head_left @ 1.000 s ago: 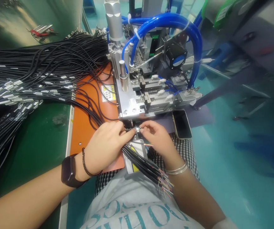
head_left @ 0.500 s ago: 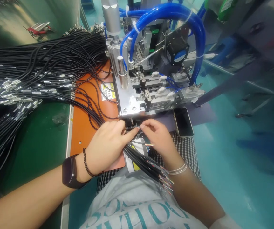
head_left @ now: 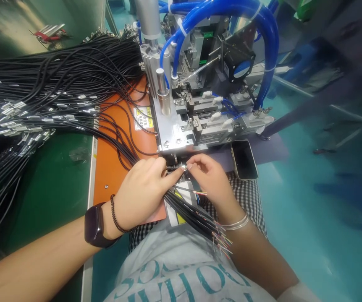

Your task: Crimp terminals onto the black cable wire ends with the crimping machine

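Your right fingers [head_left: 196, 161] pinch a tiny silver terminal [head_left: 184, 167] at the steel pneumatic fixture [head_left: 170, 134]; I can't tell your left fingers' [head_left: 168, 176] grip. Slight misalignment could bend or jam it.

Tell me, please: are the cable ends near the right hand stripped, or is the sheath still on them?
Stripped: thin coloured wires stick out past the black sheath of the cables, just below the right hand.

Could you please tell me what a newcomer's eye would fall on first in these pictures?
The blue pneumatic tubing arches brightly over the metal machine at top centre. A great mass of black cables with metal-tipped ends fills the left side. At the machine's front edge, the left hand and right hand meet at a small metal tip.
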Tool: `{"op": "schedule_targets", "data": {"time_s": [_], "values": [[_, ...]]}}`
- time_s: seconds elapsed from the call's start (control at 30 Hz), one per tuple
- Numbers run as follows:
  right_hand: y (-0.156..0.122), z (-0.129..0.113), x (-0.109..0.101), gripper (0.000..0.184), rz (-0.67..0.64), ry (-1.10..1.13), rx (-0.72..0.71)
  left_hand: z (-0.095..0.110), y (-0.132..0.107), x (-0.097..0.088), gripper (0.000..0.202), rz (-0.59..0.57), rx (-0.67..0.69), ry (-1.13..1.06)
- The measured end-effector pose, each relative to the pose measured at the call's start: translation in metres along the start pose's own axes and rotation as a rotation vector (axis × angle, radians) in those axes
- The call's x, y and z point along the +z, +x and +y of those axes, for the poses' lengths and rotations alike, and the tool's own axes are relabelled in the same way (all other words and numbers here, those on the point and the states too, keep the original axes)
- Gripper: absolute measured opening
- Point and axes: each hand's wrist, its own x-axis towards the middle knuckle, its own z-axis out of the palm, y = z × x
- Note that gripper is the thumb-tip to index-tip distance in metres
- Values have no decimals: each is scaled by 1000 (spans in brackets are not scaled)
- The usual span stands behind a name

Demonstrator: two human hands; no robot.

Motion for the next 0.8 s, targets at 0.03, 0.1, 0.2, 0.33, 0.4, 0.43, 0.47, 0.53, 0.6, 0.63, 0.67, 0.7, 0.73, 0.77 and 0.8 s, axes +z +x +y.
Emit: {"op": "schedule_targets", "data": {"time_s": [0.03, 0.1, 0.2, 0.33, 0.4, 0.43, 0.47, 0.53, 0.6, 0.63, 0.67, 0.7, 0.73, 0.77, 0.8], "values": [[0, 1, 0, 7, 1, 6, -4, 0, 0, 0, 44, 1, 0, -1], [0, 2, 0, 9, 2, 20, -6, 0, 0, 1, 45, 2, 0, -4], [0, 2, -1, 12, 1, 41, -13, 0, 1, 2, 43, 9, 1, -5], [1, 3, -1, 11, 8, 35, -56, 0, 1, 1, 42, -11, -2, -5], [1, 3, -1, 11, 13, 13, -68, 0, 1, 1, 41, -23, -4, -4], [2, 3, -1, 11, 14, 2, -69, 0, 1, 0, 41, -28, -7, -4], [2, 3, -1, 11, 13, -5, -67, 0, 1, 0, 41, -32, -10, -3], [2, 3, -1, 11, 12, -7, -63, 0, 1, -1, 41, -46, -16, -2], [1, 2, -1, 11, 8, 5, -59, 1, 2, -1, 41, -56, -22, 2], [1, 2, -2, 11, 5, 15, -55, 1, 2, -1, 41, -60, -23, 3], [1, 1, -2, 11, 1, 25, -48, 1, 2, -1, 41, -63, -23, 4], [0, 0, -2, 11, -2, 33, -36, 1, 2, -1, 41, -62, -23, 6], [0, -1, -3, 12, -5, 38, -20, 1, 2, -1, 42, -59, -21, 7], [-1, -2, -3, 12, -5, 40, -2, 1, 2, -1, 42, -55, -19, 8], [-1, -2, -3, 13, -4, 40, 16, 1, 2, -1, 43, -51, -16, 8]]}}
